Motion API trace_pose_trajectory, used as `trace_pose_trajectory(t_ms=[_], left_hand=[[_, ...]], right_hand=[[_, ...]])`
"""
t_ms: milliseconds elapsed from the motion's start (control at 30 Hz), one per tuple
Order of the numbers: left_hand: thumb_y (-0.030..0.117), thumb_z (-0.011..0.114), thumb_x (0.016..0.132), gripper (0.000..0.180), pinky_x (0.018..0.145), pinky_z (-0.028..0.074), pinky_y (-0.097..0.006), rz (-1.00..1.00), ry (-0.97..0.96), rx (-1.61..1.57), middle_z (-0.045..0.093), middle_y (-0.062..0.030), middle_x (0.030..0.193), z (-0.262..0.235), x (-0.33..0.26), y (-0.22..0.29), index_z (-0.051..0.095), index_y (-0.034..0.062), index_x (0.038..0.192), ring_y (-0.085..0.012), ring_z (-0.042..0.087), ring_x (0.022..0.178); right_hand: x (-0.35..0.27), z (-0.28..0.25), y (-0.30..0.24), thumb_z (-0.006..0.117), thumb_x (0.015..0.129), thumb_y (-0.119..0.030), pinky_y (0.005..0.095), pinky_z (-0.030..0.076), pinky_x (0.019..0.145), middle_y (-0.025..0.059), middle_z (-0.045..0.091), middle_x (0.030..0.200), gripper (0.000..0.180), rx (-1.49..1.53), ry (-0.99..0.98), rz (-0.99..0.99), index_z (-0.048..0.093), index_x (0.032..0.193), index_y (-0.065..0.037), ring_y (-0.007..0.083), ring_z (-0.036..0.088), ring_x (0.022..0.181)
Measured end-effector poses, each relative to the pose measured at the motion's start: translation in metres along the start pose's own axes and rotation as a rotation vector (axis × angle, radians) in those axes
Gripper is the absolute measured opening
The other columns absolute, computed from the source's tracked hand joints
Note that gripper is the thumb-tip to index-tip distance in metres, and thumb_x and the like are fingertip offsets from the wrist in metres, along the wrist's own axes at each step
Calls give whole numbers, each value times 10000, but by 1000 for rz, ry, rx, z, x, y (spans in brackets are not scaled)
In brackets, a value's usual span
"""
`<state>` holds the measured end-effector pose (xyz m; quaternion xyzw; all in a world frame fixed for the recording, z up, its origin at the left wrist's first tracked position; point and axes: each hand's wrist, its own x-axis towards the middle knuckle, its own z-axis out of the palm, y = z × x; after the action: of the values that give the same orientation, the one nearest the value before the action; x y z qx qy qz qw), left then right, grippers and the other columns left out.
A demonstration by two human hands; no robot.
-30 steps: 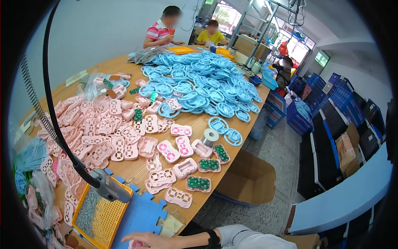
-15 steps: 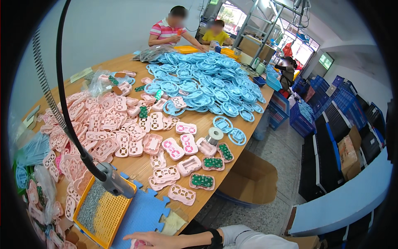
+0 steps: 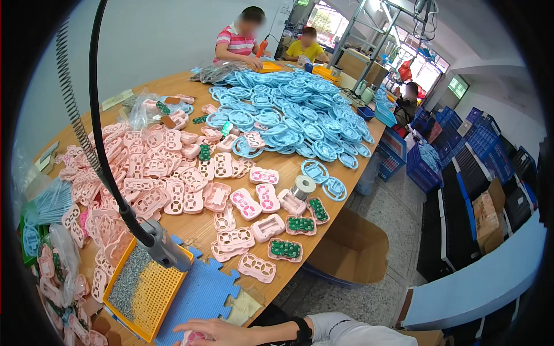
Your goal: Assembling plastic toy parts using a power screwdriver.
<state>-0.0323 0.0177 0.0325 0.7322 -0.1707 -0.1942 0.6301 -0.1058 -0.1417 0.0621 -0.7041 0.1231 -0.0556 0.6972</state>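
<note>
Head view, and from where I stand only the right hand [image 3: 214,330] shows, its fingers bent over a pale pink shell [image 3: 194,338] with deeper pink pads, gripped under the palm and partly cut off below. The left hand is out of sight, so I can't tell what it is doing.

Right by the fingertips lies a blue foam mat [image 3: 199,293]; to their left, a yellow tray [image 3: 158,281] holds a drift of small grey bits [image 3: 128,282], with a grey handle [image 3: 168,251] on a black cable above its far corner. Just ahead of the wrist is a yellowish paper [image 3: 243,308].

Farther ahead on the table [image 3: 199,232], loose pink shells lie about, three carrying green circuit boards [image 3: 285,249], near a wire spool [image 3: 304,185]. A big heap of pink shells [image 3: 151,167] spreads ahead and left of the hand; beyond it rise blue rings [image 3: 288,109]. Past those, at the far end, sits a person in a striped shirt [image 3: 235,43], an orange tool [image 3: 262,47] in hand.
</note>
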Motion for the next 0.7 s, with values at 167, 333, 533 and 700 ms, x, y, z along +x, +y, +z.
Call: trace_pose_trajectory(t_ms=[167,333,533,700], left_hand=[[-14,634,827,317,787,504,-294,27,-13,65,612,-175,1031,0,2,1,545,-99,1119,-211,608,889],[-18,610,843,344,786,504,-299,-63,-18,-76,605,-177,1049,3,6,3,516,-109,1161,-215,605,896],[7,574,869,395,824,483,-306,-86,-59,-241,575,-182,1115,-2,2,10,473,-102,1235,-211,583,957],[4,557,873,421,844,469,-312,-31,-64,-243,565,-187,1139,-10,-5,4,447,-102,1266,-212,575,977]], right_hand=[[4,-8,26,467,947,-192,329,400,963,144,498,1282,437,170,-132,-72,391,1336,-8,223,516,1133],[7,-14,30,414,981,-200,310,379,988,117,478,1318,434,347,-184,-104,361,1374,-25,188,472,1181],[16,-19,30,396,991,-200,288,374,982,105,506,1290,417,340,-188,-135,372,1370,-29,168,477,1166],[12,-23,17,416,990,-235,275,365,985,88,526,1264,437,484,-275,20,365,1381,-48,141,481,1150]])
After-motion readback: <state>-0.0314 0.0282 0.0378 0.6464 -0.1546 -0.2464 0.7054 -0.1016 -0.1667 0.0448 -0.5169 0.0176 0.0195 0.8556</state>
